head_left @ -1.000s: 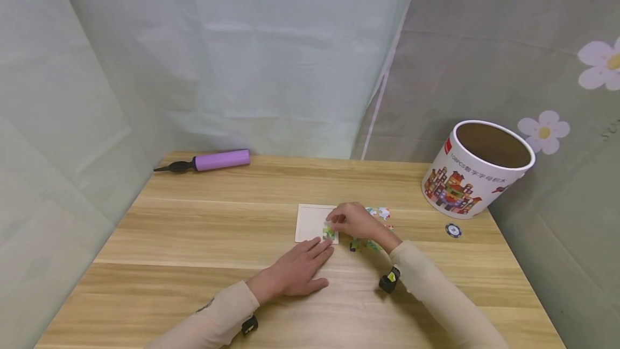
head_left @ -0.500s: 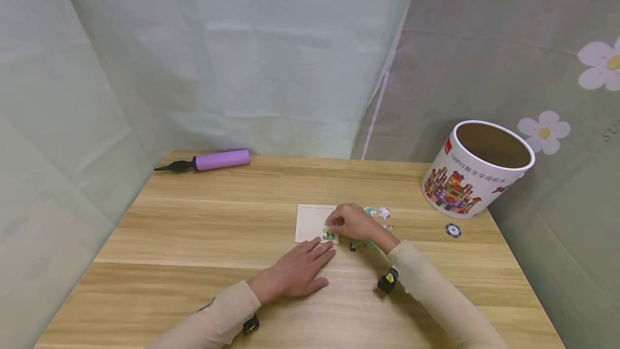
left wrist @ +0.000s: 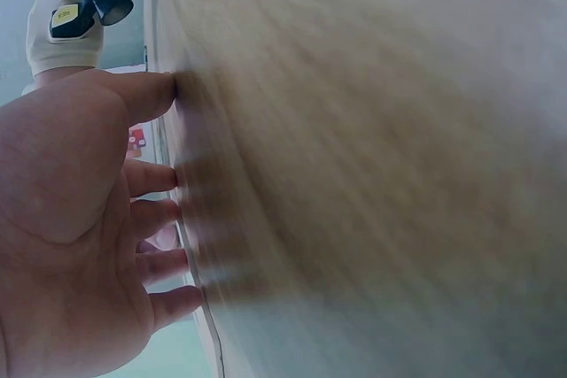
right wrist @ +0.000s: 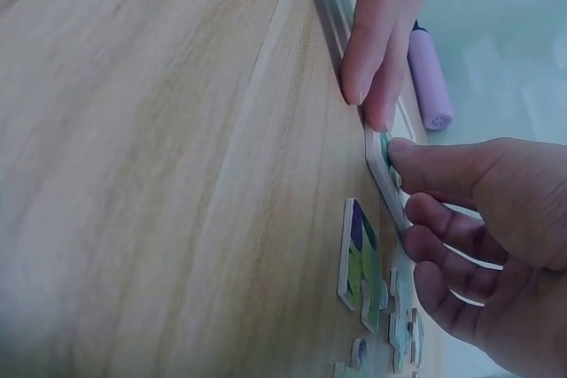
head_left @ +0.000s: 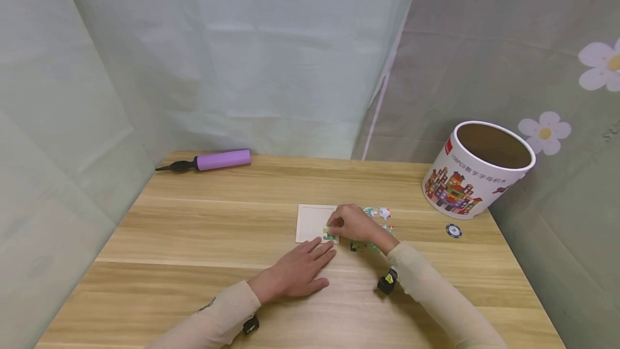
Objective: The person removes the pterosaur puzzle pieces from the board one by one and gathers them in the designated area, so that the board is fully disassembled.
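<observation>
Left hand (head_left: 295, 271) lies flat on the table (head_left: 203, 230), fingers straight, tips just short of the board's (head_left: 312, 221) near edge. Right hand (head_left: 353, 222) sits at the board's near right corner, thumb and fingers curled onto a green piece (head_left: 329, 235) lying on the board. Loose pieces (head_left: 378, 213) lie right of that hand. Further right: chip (head_left: 453, 230), then tub (head_left: 477, 168). Purple pump (head_left: 213, 160) at far left edge.
</observation>
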`<state>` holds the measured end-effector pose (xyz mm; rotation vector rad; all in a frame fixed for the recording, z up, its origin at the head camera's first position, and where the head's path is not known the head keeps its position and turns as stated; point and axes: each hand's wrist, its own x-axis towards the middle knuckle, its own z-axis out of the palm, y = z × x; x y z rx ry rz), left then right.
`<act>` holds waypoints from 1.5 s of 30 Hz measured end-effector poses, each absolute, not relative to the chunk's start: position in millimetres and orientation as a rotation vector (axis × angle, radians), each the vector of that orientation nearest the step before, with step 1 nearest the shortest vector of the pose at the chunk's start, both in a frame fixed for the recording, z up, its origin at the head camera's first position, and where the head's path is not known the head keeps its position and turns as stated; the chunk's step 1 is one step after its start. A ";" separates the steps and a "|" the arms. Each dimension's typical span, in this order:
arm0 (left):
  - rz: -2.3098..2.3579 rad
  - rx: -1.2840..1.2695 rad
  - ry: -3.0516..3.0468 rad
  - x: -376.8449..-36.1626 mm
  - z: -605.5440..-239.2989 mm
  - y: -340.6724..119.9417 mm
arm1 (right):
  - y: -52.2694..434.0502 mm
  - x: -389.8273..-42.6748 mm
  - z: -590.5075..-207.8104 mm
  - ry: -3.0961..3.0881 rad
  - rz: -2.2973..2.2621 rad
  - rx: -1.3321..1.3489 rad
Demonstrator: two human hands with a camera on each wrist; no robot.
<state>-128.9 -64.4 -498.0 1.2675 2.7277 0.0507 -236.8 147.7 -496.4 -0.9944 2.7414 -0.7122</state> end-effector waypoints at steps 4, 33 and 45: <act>0.044 1.276 2.729 -129.2 -498.5 -64.2 | 147.9 -236.2 -495.4 2.728 -0.727 -0.989; 0.081 1.246 2.719 -129.8 -498.8 -65.3 | 194.0 -226.8 -478.4 2.711 -1.070 -0.907; 0.080 1.274 2.730 -130.9 -500.8 -64.8 | 243.5 -210.0 -483.2 2.774 -1.084 -0.785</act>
